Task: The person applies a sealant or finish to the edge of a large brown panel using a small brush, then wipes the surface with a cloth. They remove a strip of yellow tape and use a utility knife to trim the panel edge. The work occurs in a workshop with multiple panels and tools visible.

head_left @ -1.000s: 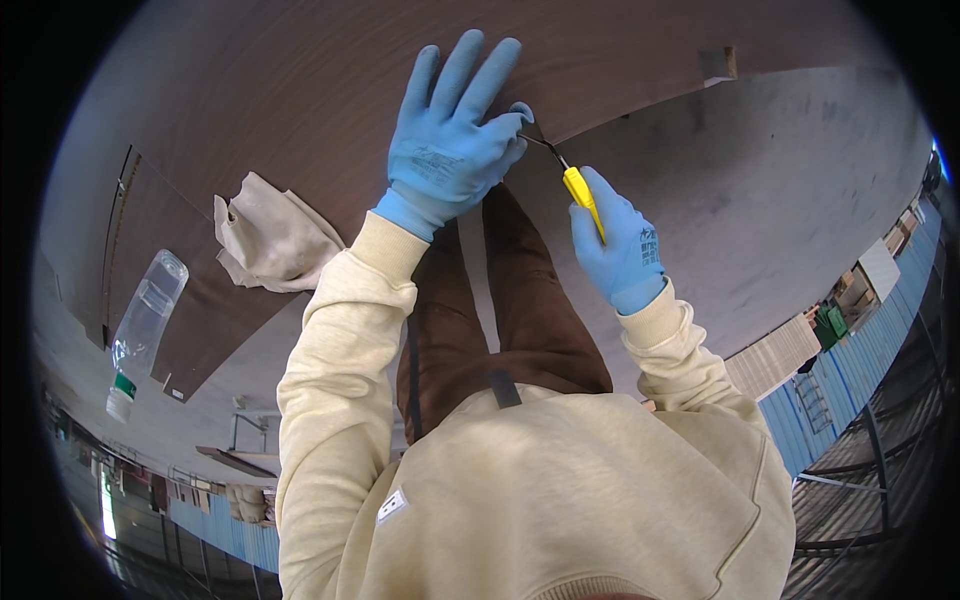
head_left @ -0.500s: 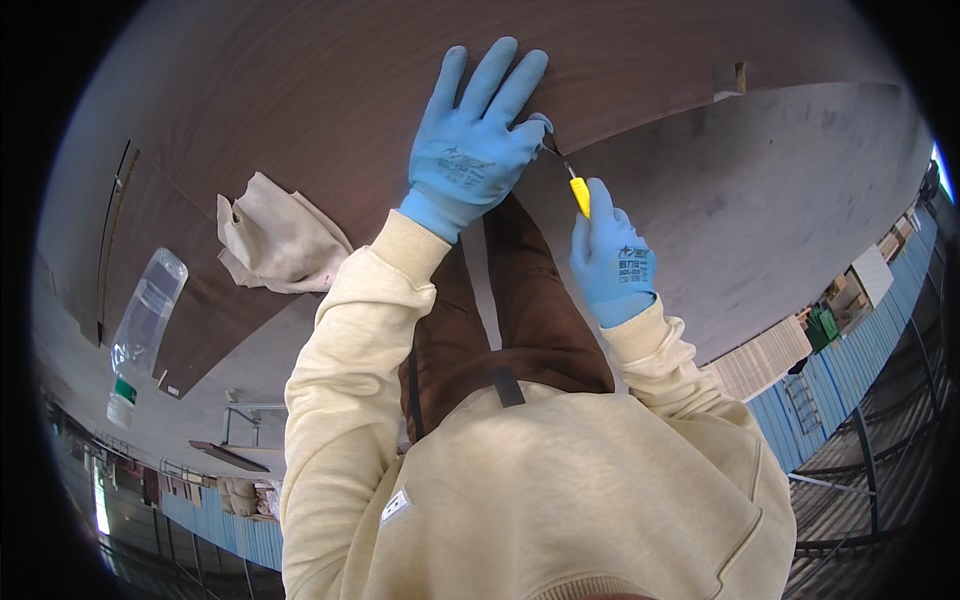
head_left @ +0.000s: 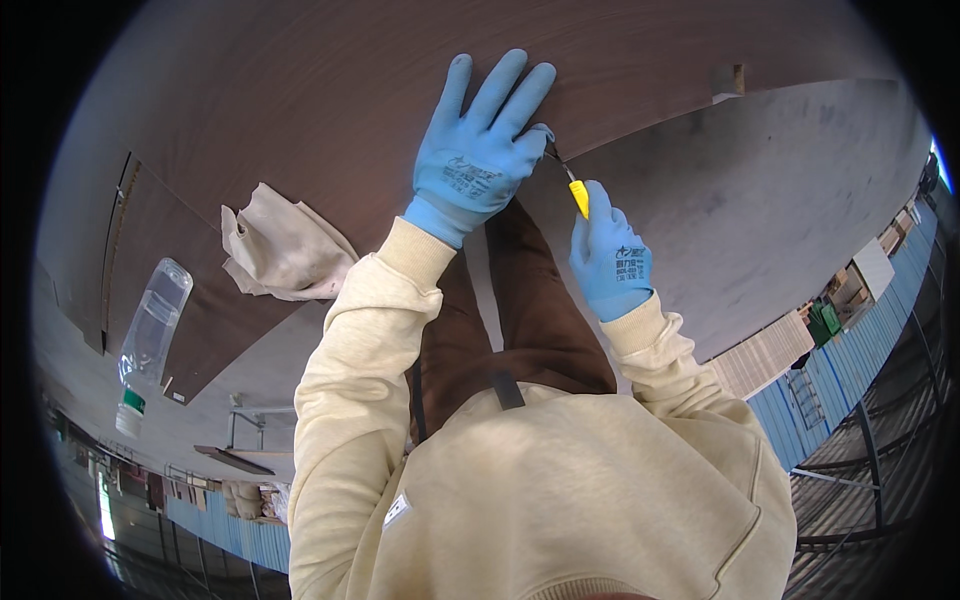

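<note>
My left hand (head_left: pixel 470 172), in a blue glove, lies on a large brown wood-look panel (head_left: pixel 330 110) with its fingers spread. Its thumb reaches toward the panel's near edge. In my blue-gloved right hand (head_left: pixel 612 255) is a hand tool with a yellow handle (head_left: pixel 580 200) and a thin metal shaft. The shaft points at the panel edge, close beside my left thumb. I cannot make out the shape of its tip, nor whether it touches the panel.
On the panel, left of my arm, lies a crumpled beige cloth (head_left: pixel 285 245). A clear plastic bottle (head_left: pixel 152 325) with a green label is further left. A small block (head_left: pixel 729 83) sits by the panel's edge at the far right. Grey floor (head_left: pixel 760 220) spreads to the right.
My left hand has shifted slightly right and toward me, partly with a small shift of the whole view. My right hand keeps its grip on the yellow-handled tool, almost unmoved.
</note>
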### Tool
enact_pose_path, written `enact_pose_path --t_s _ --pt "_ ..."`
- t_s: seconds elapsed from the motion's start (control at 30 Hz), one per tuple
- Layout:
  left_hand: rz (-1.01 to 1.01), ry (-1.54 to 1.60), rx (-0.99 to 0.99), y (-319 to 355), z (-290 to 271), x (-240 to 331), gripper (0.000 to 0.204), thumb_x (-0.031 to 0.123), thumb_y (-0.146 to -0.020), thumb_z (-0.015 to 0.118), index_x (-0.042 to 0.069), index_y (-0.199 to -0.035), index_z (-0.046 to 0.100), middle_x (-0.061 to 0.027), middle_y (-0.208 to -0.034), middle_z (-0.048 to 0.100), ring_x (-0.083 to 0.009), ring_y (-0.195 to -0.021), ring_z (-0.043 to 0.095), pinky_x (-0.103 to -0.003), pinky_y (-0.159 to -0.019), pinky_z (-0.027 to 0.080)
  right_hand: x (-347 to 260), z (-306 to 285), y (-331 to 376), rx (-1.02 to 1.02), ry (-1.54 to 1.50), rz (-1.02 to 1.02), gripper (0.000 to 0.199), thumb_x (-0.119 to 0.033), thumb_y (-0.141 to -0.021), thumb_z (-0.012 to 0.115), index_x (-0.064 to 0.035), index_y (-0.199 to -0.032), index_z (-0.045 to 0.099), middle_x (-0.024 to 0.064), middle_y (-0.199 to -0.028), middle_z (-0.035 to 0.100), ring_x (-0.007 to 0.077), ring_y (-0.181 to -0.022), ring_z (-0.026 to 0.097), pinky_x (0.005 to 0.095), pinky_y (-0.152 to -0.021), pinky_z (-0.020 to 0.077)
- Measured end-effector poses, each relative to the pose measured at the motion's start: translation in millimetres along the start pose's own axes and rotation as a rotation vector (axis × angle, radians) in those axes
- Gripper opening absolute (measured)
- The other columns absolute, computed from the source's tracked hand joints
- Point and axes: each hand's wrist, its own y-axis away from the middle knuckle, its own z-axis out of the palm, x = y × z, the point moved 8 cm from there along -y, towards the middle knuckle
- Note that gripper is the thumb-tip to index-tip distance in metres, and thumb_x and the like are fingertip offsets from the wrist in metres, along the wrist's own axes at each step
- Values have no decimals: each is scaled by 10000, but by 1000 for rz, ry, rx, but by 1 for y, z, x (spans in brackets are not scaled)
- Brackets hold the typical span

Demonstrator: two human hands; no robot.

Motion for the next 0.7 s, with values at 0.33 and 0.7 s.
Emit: enact_pose_path --t_s 0.33,0.7 --pt "5 5 13 -2 -2 -1 83 227 -851 770 242 -811 699 -29 -1524 575 -287 -1443 487 -589 -1247 278 3 2 3 70 11 -34 443 -199 -991 635 -129 -1405 495 132 -807 645 356 -644 693 477 -545 574" --pt "16 -9 23 -1 -2 2 104 230 -860 764 234 -789 689 -34 -1531 569 -278 -1441 491 -577 -1234 315 6 13 2 82 -23 -41 417 -191 -986 637 -139 -1377 502 138 -825 651 364 -660 697 487 -563 580"
